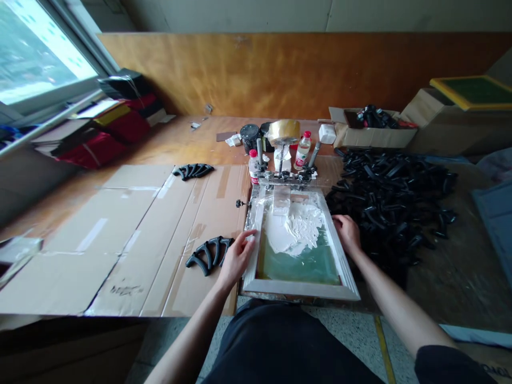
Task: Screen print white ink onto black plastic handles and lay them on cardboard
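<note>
A screen printing frame (302, 289) lies flat before me, its green mesh smeared with thick white ink (302, 226). My left hand (237, 257) is at the frame's left side, fingers stretched and apart by the rim. On the other side, my right hand (347, 232) reaches to the frame's outer edge; some of its fingers are hidden there. A clear block-shaped squeegee (281, 200) rests over the ink at the far end, below the metal clamp (286, 175). Beside my left hand lies a row of black curved parts (210, 255), partly covered by the hand.
Flattened cardboard (132, 234) covers the table on the left, with another black curved row (194, 171) farther back. A large pile of black parts (384, 197) lies right of the frame. Behind the clamp stand a tape roll (284, 132), a red-capped bottle (303, 150) and a dark jar (250, 138).
</note>
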The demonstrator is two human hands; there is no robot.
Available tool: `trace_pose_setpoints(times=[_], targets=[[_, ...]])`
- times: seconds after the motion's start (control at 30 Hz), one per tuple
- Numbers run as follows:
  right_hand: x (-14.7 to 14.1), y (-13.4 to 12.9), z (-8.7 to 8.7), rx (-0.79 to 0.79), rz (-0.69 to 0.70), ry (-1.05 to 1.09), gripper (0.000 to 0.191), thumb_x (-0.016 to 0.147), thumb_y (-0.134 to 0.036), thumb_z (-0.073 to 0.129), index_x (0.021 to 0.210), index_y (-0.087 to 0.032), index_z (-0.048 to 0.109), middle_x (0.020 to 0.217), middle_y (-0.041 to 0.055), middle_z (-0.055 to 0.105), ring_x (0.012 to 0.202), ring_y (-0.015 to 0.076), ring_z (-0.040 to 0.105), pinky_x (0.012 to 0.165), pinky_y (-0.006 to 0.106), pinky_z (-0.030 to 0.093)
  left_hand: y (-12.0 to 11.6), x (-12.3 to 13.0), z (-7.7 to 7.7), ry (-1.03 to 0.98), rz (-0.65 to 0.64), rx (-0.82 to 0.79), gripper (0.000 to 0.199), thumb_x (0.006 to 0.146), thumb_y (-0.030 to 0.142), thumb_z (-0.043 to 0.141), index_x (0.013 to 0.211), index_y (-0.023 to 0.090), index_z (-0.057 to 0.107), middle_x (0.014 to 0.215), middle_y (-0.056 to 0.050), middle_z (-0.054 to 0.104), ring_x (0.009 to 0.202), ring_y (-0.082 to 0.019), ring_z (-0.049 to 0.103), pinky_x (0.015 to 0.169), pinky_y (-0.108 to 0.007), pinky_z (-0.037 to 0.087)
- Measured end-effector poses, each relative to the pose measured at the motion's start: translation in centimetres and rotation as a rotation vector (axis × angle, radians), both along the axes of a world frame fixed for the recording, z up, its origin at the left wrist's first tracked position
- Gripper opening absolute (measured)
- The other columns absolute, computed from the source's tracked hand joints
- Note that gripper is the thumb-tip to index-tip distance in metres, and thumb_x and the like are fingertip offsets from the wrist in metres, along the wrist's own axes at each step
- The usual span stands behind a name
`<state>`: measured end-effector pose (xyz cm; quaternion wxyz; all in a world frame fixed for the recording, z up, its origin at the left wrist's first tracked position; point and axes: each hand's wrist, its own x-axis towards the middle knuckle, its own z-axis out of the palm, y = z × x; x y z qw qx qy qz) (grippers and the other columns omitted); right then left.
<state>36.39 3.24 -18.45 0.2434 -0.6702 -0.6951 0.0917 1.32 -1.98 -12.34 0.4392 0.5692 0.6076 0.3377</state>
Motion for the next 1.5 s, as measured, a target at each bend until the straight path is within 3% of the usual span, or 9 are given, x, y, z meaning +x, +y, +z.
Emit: trace_pose_setpoints(times=[0.2, 0.33, 0.43, 0.67, 0.97, 1.13, 1.23, 1.33, 1.5], targets=[[-8.0, 5.2, 5.2, 0.290, 0.203, -0.012, 0.063, 0.080, -0.027, 0.068, 0.138, -0.016, 0.044, 0.143, 0.0163, 0.038, 0.128, 0.0333, 0.038, 0.103, 0.048, 0.037, 0.7, 0.3, -4.6, 0.270, -0.031, -0.054, 0.056, 0.089, 0.044, 0.046, 0.141, 0.024, 0.041, 0.076, 0.000, 0.065, 0.064, -0.015, 0.056, 0.062, -0.025, 0.039], [-13.0, 6.1, 5.7, 0.082, 0.369, -0.136, 0.029, 0.078, -0.024, 0.072, 0.103, -0.016, 0.062, 0.105, 0.0119, 0.062, 0.103, 0.0282, 0.052, 0.088, 0.041, 0.043, 1.2, 0.3, -5.3, 0.370, -0.059, -0.071, 0.053, 0.091, 0.045, 0.042, 0.140, 0.024, 0.042, 0.077, -0.001, 0.065, 0.069, -0.017, 0.060, 0.066, -0.026, 0.038], [-12.7, 3.6, 4.9, 0.017, 0.542, -0.213, 0.004, 0.083, -0.020, 0.063, 0.085, -0.017, 0.062, 0.085, 0.0079, 0.064, 0.089, 0.0236, 0.055, 0.078, 0.034, 0.042, 1.4, 0.2, -5.4, 0.384, -0.065, -0.090, 0.051, 0.090, 0.046, 0.042, 0.137, 0.026, 0.045, 0.080, -0.002, 0.066, 0.072, -0.018, 0.061, 0.065, -0.026, 0.038], [-9.3, -0.4, 5.7, 0.049, 0.988, -0.294, 0.011, 0.079, -0.009, 0.057, 0.077, -0.019, 0.061, 0.078, 0.0046, 0.063, 0.081, 0.0199, 0.054, 0.072, 0.031, 0.037, 1.4, 0.0, -5.6, 0.334, -0.054, -0.098, 0.051, 0.090, 0.048, 0.042, 0.136, 0.025, 0.047, 0.082, -0.002, 0.066, 0.070, -0.017, 0.060, 0.064, -0.026, 0.037], [-9.9, -1.9, 3.2, 0.190, 0.835, -0.172, 0.018, 0.086, -0.009, 0.050, 0.090, -0.018, 0.065, 0.086, 0.0074, 0.065, 0.089, 0.0221, 0.055, 0.075, 0.032, 0.041, 1.3, 0.0, -5.3, 0.246, -0.032, -0.099, 0.053, 0.088, 0.050, 0.046, 0.134, 0.025, 0.049, 0.073, 0.001, 0.062, 0.064, -0.015, 0.056, 0.060, -0.024, 0.038], [-11.1, 2.0, 6.1, 0.121, 0.600, -0.078, 0.023, 0.085, -0.029, 0.066, 0.107, -0.022, 0.065, 0.089, 0.0044, 0.067, 0.086, 0.0209, 0.058, 0.076, 0.031, 0.043, 1.2, -0.2, -4.3, 0.152, -0.016, -0.103, 0.056, 0.085, 0.051, 0.050, 0.135, 0.025, 0.049, 0.065, 0.004, 0.054, 0.057, -0.012, 0.048, 0.054, -0.022, 0.034], [-10.6, 6.2, 8.7, 0.119, 0.394, -0.087, 0.049, 0.084, -0.035, 0.068, 0.130, -0.027, 0.055, 0.101, 0.0057, 0.068, 0.088, 0.0221, 0.060, 0.076, 0.033, 0.044, 1.2, -0.2, -2.2, -0.028, -0.011, -0.134, 0.061, 0.084, 0.054, 0.053, 0.137, 0.025, 0.048, 0.064, 0.004, 0.054, 0.053, -0.010, 0.043, 0.049, -0.021, 0.030], [-6.1, 8.6, 10.4, 0.130, 0.187, -0.036, 0.040, 0.092, -0.041, 0.056, 0.128, -0.026, 0.056, 0.098, 0.0058, 0.068, 0.083, 0.0209, 0.061, 0.074, 0.032, 0.043, 1.5, 0.2, 1.0, -0.212, 0.028, -0.104, 0.054, 0.085, 0.059, 0.051, 0.122, 0.020, 0.060, 0.071, 0.001, 0.059, 0.054, -0.010, 0.045, 0.049, -0.021, 0.033], [1.2, 6.8, 7.5, 0.014, -0.070, 0.037, 0.032, 0.097, -0.034, 0.040, 0.098, -0.015, 0.066, 0.079, 0.0100, 0.067, 0.074, 0.0219, 0.059, 0.073, 0.035, 0.043, 4.2, 2.0, 6.8, -0.411, 0.066, 0.124, 0.050, 0.089, 0.062, 0.040, 0.107, 0.020, 0.062, 0.080, -0.002, 0.063, 0.062, -0.012, 0.055, 0.055, -0.023, 0.044]])
